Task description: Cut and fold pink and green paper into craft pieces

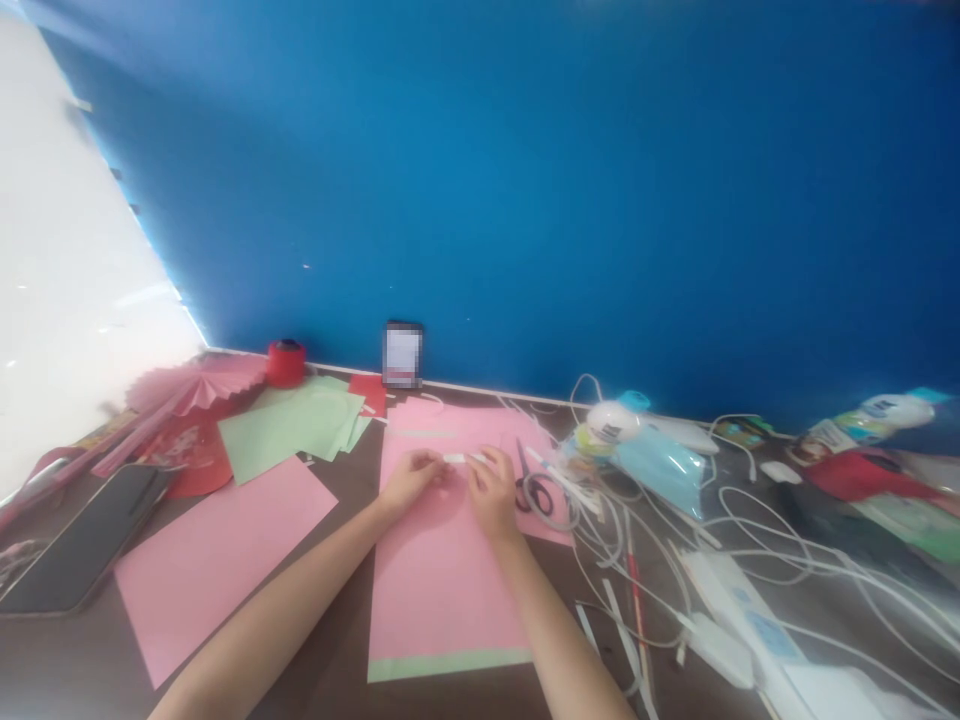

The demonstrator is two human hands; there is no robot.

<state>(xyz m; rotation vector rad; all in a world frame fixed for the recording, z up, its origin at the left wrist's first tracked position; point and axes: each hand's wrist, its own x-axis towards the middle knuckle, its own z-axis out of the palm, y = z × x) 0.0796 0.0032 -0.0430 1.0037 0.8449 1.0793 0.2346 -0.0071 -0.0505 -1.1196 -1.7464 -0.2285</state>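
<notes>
My left hand [411,478] and my right hand [491,492] are close together over a pink paper sheet [442,570] on the table. Both pinch a small white strip [456,458] between their fingertips, each at one end. A thin green strip [420,433] lies on the pink sheet just beyond the hands. Black-handled scissors [529,485] rest immediately right of my right hand.
Another pink sheet [217,560] lies at left, green sheets [296,425] behind it, pink folded fans [187,390] and a red tape roll [286,362] farther back. A dark tablet [82,540] sits far left. White cables [750,560], glue bottles [615,420] and chargers clutter the right.
</notes>
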